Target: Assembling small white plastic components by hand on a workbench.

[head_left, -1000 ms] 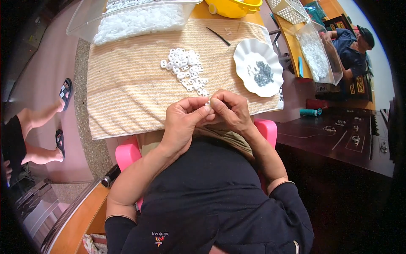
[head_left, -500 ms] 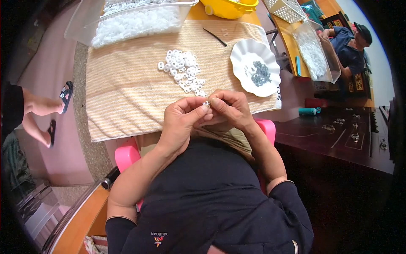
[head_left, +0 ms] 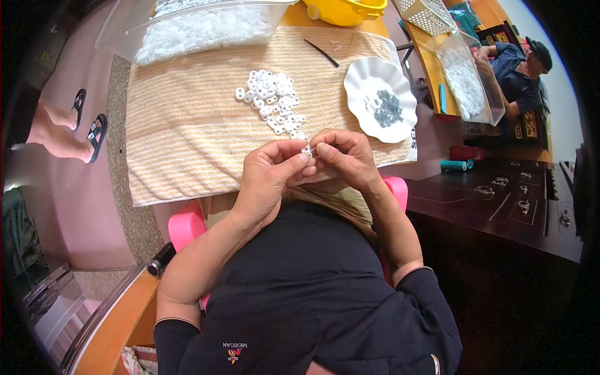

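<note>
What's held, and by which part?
Small white piece, by its left edge, in the left hand; what the right hand grips is unclear.

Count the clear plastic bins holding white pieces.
2. One clear rectangular plastic bin is at the far left of the beige-striped cloth towel; the second clear plastic bin is at upper right, before the person in blue. Others may be hidden.

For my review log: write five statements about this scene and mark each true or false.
1. The left hand pinches a small white piece. True.
2. The right hand lies flat on the towel. False: it is curled beside the left hand.
3. The white plate is right of the white pile. True.
4. The plate is empty. False: dark grey bits lie in it.
5. The black stick lies on the towel. True.
</note>
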`<state>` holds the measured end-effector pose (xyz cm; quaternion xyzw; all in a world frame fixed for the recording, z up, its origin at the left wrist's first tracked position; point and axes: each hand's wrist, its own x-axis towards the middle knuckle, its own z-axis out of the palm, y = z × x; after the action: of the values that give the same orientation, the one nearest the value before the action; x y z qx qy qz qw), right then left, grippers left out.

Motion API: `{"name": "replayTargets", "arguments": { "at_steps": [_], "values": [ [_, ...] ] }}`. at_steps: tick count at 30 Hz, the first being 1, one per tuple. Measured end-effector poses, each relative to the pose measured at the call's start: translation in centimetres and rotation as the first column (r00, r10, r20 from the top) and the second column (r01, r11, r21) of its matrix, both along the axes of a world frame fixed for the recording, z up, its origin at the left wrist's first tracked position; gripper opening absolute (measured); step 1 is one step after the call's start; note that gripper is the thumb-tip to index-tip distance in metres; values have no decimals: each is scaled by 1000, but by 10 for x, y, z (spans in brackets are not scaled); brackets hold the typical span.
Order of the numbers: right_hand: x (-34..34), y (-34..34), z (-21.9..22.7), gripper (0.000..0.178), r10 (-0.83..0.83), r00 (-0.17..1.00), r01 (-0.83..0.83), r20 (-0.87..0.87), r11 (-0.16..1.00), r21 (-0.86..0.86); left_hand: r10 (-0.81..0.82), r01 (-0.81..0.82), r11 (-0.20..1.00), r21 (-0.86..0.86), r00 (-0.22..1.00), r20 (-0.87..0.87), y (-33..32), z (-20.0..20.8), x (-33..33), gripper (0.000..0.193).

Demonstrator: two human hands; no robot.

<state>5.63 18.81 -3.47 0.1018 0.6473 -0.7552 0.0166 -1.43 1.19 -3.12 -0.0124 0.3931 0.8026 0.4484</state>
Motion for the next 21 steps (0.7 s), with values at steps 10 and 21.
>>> {"name": "replayTargets", "arguments": {
  "at_steps": [10, 21],
  "values": [
    [-1, -2, 4, 15, 19, 1000, -19, 11, 1000, 25, 5, -5, 1000, 9, 1000, 5, -1, 2, 0, 18],
    [-17, 6, 18, 13, -48, 998, 51, -28, 991, 126, 48, -48, 999, -5, 999, 20, -3, 5, -2, 17]
  ]
}}
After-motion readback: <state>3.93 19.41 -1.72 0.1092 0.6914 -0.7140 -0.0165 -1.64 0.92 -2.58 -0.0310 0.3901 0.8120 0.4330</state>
